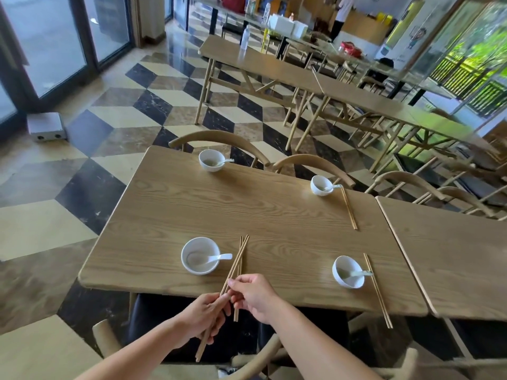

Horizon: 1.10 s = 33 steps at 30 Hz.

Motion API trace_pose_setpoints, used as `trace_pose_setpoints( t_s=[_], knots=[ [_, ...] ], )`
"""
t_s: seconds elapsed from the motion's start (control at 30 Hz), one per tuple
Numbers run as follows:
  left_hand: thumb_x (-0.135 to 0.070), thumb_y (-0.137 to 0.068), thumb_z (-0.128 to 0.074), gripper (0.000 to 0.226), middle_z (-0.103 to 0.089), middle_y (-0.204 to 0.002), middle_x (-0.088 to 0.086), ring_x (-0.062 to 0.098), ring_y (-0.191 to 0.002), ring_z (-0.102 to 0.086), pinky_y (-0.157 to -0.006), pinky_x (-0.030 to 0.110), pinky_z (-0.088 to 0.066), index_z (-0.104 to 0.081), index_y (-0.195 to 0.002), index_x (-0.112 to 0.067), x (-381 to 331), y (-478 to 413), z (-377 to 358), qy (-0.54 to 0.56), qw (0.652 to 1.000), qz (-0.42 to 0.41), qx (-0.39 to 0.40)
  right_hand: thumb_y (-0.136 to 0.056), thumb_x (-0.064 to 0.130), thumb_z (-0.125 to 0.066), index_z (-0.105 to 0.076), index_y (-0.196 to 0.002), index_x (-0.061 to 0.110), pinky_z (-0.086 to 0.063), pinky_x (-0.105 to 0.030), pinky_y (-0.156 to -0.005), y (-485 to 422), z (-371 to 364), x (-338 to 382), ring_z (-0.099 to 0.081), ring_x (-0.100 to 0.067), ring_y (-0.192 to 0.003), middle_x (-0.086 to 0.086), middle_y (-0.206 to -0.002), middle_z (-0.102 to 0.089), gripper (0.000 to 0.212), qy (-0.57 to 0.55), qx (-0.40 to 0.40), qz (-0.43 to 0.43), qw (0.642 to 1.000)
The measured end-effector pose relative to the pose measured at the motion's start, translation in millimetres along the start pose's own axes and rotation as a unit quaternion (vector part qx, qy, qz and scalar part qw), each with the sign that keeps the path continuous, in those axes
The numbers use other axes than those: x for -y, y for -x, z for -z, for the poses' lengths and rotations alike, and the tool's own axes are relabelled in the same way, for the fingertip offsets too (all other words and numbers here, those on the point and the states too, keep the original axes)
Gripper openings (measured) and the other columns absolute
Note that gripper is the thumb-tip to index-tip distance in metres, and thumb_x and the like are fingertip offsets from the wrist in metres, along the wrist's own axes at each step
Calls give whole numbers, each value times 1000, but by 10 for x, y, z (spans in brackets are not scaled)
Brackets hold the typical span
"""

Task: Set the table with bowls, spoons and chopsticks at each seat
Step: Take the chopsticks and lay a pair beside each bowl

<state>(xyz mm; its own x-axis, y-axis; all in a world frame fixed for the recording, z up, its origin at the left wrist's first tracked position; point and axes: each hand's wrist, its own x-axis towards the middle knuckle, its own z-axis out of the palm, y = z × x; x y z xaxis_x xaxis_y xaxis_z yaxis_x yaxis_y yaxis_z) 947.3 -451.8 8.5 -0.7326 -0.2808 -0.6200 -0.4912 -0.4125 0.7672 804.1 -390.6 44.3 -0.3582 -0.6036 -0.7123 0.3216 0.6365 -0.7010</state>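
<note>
Head view is showing thin pale wooden chopsticks (238, 259) fanning toward 12 o'clock, just at 3 o'clock of the near-left round white ceramic bowl (200, 255) on the light wooden table (274, 215). The left hand (204, 315) is gripping one pair and the right hand (255, 296) is pinching another. Light, stiff and roll-prone, they are probably best pinched together mid-shaft.

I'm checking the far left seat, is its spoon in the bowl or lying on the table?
In the bowl: the spoon rests inside, handle sticking out over the right rim.
</note>
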Motion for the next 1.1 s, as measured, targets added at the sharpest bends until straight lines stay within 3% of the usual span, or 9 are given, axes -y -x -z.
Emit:
trace_pose_setpoints(
  t_s=[0.2,0.37,0.57,0.7,0.83,0.97,1.1],
  knots=[
    [-43,-104,-41,40,-57,-68,5,18,-57,-54,-58,33,-53,-62,-99,-9,-154,-87,19,41,997,24,66,-95,5,-61,-59,-72,5,-44,-19,-42,-60,130,122,-54,-10,-48,-7,-62,-59,23,5,4,0,1000],
    [-23,-99,-60,31,-72,-87,11,23,-69,-66,-68,37,-57,-65,-110,6,-292,-293,-37,81,995,15,59,-95,4,-61,-58,-68,5,-43,-21,-41,-164,425,348,-50,-12,-48,-8,-62,-55,27,13,-40,17,999],
    [-12,-97,-61,17,-75,-89,15,33,-82,-72,-77,45,-60,-71,-94,2,-469,-613,-214,93,995,12,13,-93,5,-63,-57,-70,4,-47,-22,-40,-367,735,600,-51,-12,-47,-8,-61,-55,24,74,-74,22,994],
    [-11,-98,-61,18,-75,-84,15,31,-78,-72,-76,45,-61,-71,-91,2,-610,-827,-467,76,996,10,-38,-83,21,-73,-61,-74,13,-51,-22,-46,-492,879,670,-60,-11,-41,-2,-60,-65,17,198,-165,35,966],
    [-10,-98,-61,20,-74,-80,14,27,-72,-72,-76,44,-62,-70,-95,8,-799,-1015,-675,74,994,6,-75,-79,25,-70,-51,-59,20,-43,-17,-41,-617,1047,847,-70,-13,-49,3,-55,-64,28,287,-196,52,936],
    [-11,-97,-62,21,-74,-80,15,28,-71,-73,-73,46,-61,-69,-89,7,-942,-1167,-797,74,991,-6,-107,-78,18,-66,-60,-63,15,-57,-25,-57,-715,1121,1072,-72,-18,-56,0,-56,-67,16,347,-200,41,915],
    [-9,-97,-61,19,-75,-78,13,26,-66,-74,-62,37,-62,-69,-85,3,-1127,-1355,-746,90,987,-17,-129,-78,17,-68,-70,-78,11,-48,-18,-40,-922,1155,1306,-69,-17,-47,-3,-70,-72,6,341,-198,44,918]
  ],
)
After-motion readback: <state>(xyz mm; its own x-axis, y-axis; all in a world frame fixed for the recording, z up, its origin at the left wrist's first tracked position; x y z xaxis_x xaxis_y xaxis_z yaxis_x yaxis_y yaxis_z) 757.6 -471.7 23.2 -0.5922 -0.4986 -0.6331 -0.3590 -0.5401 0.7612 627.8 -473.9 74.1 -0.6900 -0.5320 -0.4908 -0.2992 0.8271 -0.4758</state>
